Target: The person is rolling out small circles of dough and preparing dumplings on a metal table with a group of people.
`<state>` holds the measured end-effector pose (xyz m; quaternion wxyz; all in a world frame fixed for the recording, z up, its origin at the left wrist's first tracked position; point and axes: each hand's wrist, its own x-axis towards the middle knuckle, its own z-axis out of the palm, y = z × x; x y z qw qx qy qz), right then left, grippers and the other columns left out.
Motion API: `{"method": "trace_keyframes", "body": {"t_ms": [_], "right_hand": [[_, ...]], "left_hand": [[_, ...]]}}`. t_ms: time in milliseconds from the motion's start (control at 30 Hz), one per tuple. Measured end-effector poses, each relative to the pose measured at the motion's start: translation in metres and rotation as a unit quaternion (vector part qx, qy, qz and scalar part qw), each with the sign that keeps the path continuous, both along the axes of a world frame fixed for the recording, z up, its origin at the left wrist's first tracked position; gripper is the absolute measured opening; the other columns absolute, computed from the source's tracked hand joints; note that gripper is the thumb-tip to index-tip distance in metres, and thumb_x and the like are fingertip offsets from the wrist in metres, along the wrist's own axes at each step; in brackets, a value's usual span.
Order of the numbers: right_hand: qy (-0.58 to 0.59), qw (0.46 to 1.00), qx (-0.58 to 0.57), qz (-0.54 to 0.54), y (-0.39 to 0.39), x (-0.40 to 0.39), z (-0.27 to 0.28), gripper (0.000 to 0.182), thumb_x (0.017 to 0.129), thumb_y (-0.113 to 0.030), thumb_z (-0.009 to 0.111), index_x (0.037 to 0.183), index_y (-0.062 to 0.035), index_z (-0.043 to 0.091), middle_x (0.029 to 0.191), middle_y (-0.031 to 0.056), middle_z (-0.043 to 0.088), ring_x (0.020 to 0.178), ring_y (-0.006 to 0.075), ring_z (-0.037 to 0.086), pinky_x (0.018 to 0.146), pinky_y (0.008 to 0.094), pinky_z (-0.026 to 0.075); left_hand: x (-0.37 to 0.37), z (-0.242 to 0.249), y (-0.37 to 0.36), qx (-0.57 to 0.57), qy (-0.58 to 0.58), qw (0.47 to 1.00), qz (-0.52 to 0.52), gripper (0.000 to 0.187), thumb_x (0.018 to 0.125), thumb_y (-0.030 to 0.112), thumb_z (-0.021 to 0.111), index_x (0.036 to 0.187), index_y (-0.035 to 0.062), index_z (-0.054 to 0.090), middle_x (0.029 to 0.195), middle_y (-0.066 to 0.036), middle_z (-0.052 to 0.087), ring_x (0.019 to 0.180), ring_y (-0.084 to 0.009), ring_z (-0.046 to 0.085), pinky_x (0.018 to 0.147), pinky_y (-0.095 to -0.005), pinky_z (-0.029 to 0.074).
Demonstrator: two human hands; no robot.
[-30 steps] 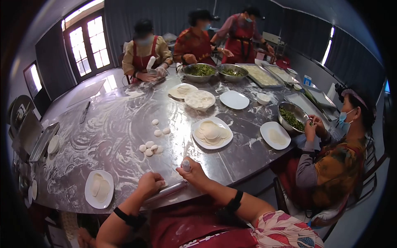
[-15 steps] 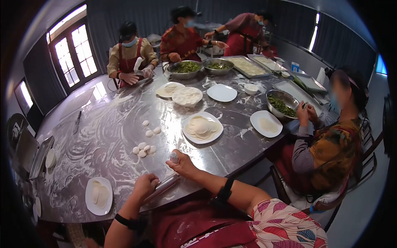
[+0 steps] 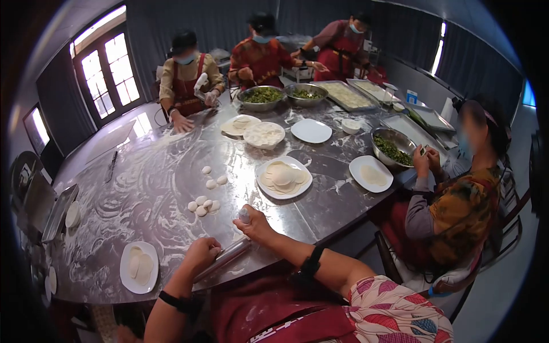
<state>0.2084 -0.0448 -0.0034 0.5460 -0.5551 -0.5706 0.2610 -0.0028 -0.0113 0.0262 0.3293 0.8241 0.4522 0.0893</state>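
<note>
Near the front edge of the floury metal table (image 3: 143, 188), my left hand (image 3: 200, 253) is closed, its fingers curled under and largely hidden. To its right my right hand (image 3: 255, 225) closes around an object with a rounded, grey-white end (image 3: 245, 215). Between and below both hands runs a shiny metal bar or rim (image 3: 226, 258); whether either hand touches it is unclear. Small dough pieces (image 3: 201, 201) lie beyond my hands. A white plate (image 3: 309, 181) of stacked wrappers sits farther right, and another plate (image 3: 126, 276) with wrappers is at my left.
Across the table stand three people in aprons near bowls of green filling (image 3: 261, 95) and trays (image 3: 347, 95). At right, a seated person holds something small above another bowl (image 3: 392, 147). A thin dark tool (image 3: 111, 166) and a metal tray (image 3: 60, 213) lie at left.
The view has shifted slightly, so the tabletop things appear a little farther right. The far-left person's hand is now spread on the table. My hands hold nearly the same pose.
</note>
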Motion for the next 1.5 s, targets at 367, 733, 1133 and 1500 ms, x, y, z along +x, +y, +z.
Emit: {"method": "trace_keyframes", "body": {"t_ms": [367,733,1133,1500], "right_hand": [[-0.019,1.0,0.006,-0.002,-0.011,0.005,0.0,0.025,0.081,-0.017,0.067,0.089,-0.0007,0.049,0.064,0.0126,0.057,0.057,0.0202,0.057,0.056,0.0332,0.047],[0.04,0.997,-0.05,0.03,-0.047,0.004,0.001,0.023,0.08,-0.016,0.068,0.082,-0.0015,0.05,0.062,0.0088,0.058,0.056,0.0171,0.057,0.055,0.0311,0.046],[0.078,0.992,-0.08,0.057,-0.065,0.004,0.012,0.024,0.08,-0.017,0.068,0.081,-0.0024,0.049,0.061,0.0078,0.057,0.054,0.0154,0.056,0.053,0.03,0.046],[0.044,0.996,-0.073,0.026,-0.038,0.0,0.018,0.023,0.081,-0.014,0.067,0.078,-0.0033,0.047,0.061,0.0031,0.054,0.054,0.0098,0.051,0.05,0.0263,0.042]], "left_hand": [[-0.004,-0.008,0.004,0.003,0.006,1.0,-0.026,0.016,0.075,0.011,0.064,0.087,0.0007,0.066,0.078,-0.012,0.067,0.071,-0.0201,0.063,0.067,-0.0341,0.049],[-0.007,0.002,-0.006,-0.125,-0.042,0.991,0.033,0.017,0.077,0.013,0.061,0.086,-0.0021,0.063,0.079,-0.018,0.065,0.075,-0.0304,0.064,0.07,-0.038,0.049],[-0.005,-0.001,0.0,-0.089,-0.006,0.996,-0.009,0.02,0.08,0.017,0.061,0.087,-0.0009,0.064,0.078,-0.018,0.064,0.075,-0.0298,0.062,0.069,-0.0376,0.047],[0.0,-0.011,0.006,-0.022,0.004,0.998,-0.052,0.017,0.076,0.014,0.062,0.086,-0.0005,0.065,0.082,-0.02,0.065,0.078,-0.0318,0.063,0.072,-0.0389,0.047]]}}
